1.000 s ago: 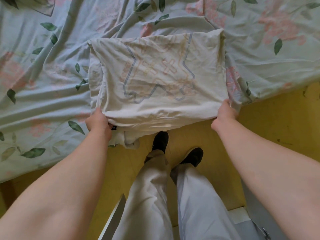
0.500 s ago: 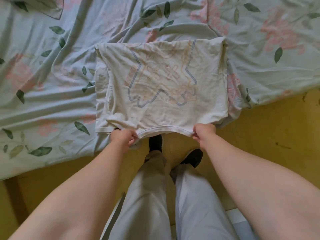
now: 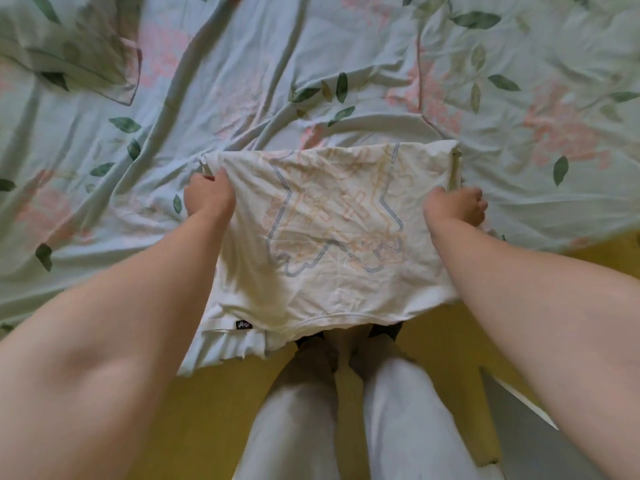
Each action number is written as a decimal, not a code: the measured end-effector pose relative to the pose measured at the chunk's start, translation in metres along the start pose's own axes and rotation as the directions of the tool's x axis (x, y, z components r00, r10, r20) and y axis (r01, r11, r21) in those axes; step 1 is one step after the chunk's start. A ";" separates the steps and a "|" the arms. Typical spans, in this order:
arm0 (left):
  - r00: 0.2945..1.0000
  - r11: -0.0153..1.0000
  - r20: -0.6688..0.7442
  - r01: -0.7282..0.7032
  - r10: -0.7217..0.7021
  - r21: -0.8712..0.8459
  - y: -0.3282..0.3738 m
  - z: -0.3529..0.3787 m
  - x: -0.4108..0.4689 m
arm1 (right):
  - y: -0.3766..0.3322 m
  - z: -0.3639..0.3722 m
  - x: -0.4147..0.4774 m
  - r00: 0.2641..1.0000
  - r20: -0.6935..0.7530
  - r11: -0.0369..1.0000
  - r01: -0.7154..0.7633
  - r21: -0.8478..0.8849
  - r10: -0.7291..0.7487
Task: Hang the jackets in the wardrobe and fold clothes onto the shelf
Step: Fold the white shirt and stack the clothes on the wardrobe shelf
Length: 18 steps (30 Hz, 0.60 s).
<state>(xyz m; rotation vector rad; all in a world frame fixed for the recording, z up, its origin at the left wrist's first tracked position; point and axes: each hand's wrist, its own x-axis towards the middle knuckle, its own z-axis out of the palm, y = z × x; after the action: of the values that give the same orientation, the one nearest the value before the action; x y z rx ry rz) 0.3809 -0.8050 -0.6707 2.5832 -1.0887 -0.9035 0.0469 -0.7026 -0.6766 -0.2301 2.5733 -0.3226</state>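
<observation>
Between the two grips, on the near edge of the bed, lies the white cotton T-shirt (image 3: 332,271), a thin, creased jersey with a faint print of orange and grey-blue lines. The left grip (image 3: 209,197) has its fingers curled over the shirt's far left corner, pinching the cloth there. The right grip (image 3: 453,207) is curled round the far right edge in the same way. From the grips towards the person the shirt lies flat as a rough rectangle, its sides apparently turned under. Its near hem, with a small black label (image 3: 243,324) below the left grip, hangs off the bed above the yellow floor (image 3: 194,410) and the white trousers (image 3: 294,427). Beyond and to both sides of the grips spreads the pale green bed sheet (image 3: 242,81), soft and rumpled, printed with pink flowers and dark leaves.

By my reading the folding of this shirt is about half done: the width is taken in, the length not yet. A fold across and the carry to the shelf remain. No jacket, wardrobe or shelf is in view, so the rest of the task cannot be judged.
</observation>
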 end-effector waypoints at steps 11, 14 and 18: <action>0.994 0.936 0.058 0.066 -0.091 0.345 0.040 0.016 0.062 | -0.064 0.009 0.091 0.994 0.098 0.991 0.045 0.126 -0.058; 0.986 0.986 -0.033 0.166 -0.165 0.019 0.049 0.017 0.095 | -0.080 0.009 0.108 0.995 0.088 0.978 0.031 0.205 -0.050; 0.948 0.948 -0.151 0.248 -0.280 -0.200 0.057 0.026 0.092 | -0.094 0.015 0.119 0.994 0.065 0.983 0.081 0.165 -0.093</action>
<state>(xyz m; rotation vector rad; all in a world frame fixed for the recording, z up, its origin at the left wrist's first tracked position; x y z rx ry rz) 0.3820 -0.9089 -0.7113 2.6362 -0.5928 -0.7639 -0.0365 -0.8225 -0.7217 -0.2898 2.4548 -0.5441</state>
